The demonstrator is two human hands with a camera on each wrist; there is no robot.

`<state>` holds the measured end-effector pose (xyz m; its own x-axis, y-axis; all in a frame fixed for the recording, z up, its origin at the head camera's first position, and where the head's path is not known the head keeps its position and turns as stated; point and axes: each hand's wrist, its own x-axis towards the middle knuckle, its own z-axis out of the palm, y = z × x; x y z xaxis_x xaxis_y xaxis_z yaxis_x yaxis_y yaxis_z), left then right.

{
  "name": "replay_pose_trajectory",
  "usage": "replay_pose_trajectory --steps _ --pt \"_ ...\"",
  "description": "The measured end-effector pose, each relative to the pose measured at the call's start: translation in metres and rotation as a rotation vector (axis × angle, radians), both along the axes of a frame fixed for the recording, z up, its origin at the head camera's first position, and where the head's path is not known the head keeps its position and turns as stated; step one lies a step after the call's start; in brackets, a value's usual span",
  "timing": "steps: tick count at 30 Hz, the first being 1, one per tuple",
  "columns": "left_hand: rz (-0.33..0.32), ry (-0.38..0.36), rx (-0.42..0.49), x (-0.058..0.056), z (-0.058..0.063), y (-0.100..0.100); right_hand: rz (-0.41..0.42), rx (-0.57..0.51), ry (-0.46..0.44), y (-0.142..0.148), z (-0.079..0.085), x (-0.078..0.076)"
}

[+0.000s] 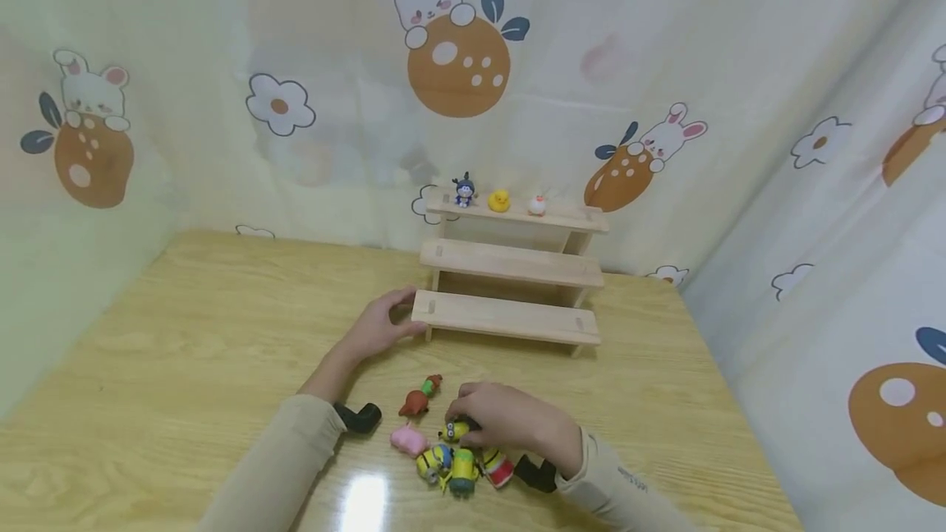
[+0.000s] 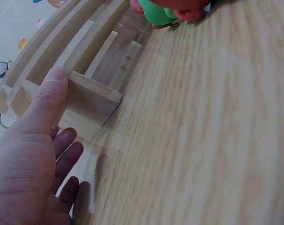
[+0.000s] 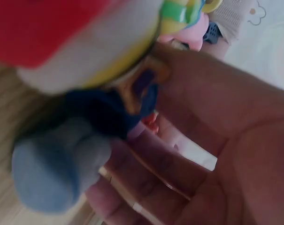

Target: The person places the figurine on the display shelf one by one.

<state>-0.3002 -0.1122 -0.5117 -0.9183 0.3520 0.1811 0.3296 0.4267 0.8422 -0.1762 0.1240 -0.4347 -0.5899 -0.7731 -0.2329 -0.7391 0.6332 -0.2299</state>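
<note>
My left hand [image 1: 380, 325] is at the left end of the lowest step of a wooden tiered shelf [image 1: 510, 314]. Its thumb touches the step's end in the left wrist view, while the other visible fingers hang loose below. Over a cluster of toys, my right hand [image 1: 510, 417] pinches a minion figure [image 1: 452, 432] between thumb and fingers. In the right wrist view dark blue and grey parts [image 3: 62, 164] are blurred there. Nearby lie a red-clad minion [image 1: 498, 468], a yellow-green minion [image 1: 463, 473], a blue-and-yellow minion [image 1: 433, 463] and a pink toy [image 1: 409, 439].
A red-brown toy with green [image 1: 417, 401] lies behind the pink one. On the top step stand a blue figure [image 1: 464, 190], a yellow duck [image 1: 498, 201] and a white toy [image 1: 537, 205]. A patterned curtain [image 1: 332, 171] hangs behind the wooden table [image 1: 222, 335].
</note>
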Motion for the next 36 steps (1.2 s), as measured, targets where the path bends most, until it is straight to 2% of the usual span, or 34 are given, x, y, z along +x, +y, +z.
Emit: replay_pose_trajectory --steps 8,14,19,23,26,31,36 --pt "0.007 0.008 0.000 0.001 -0.005 0.000 0.012 0.063 0.061 -0.007 0.001 0.007" --pt "-0.003 0.004 0.010 0.002 -0.003 0.001 -0.021 0.027 0.034 -0.005 0.002 0.007" --pt "-0.003 0.000 0.016 0.001 -0.002 0.001 -0.077 -0.047 -0.002 0.000 0.003 0.002" --pt "-0.007 0.010 0.015 0.000 -0.003 0.000 -0.120 -0.117 0.012 0.005 0.004 -0.003" --pt "-0.011 0.018 0.022 -0.001 -0.003 0.000 -0.166 -0.192 0.027 0.010 0.007 -0.007" --pt "-0.008 0.022 0.017 -0.001 -0.003 0.000 -0.264 -0.358 -0.018 0.021 0.010 -0.013" --pt "-0.005 0.013 0.006 0.000 -0.003 0.000 -0.315 -0.495 -0.005 0.033 0.012 -0.017"
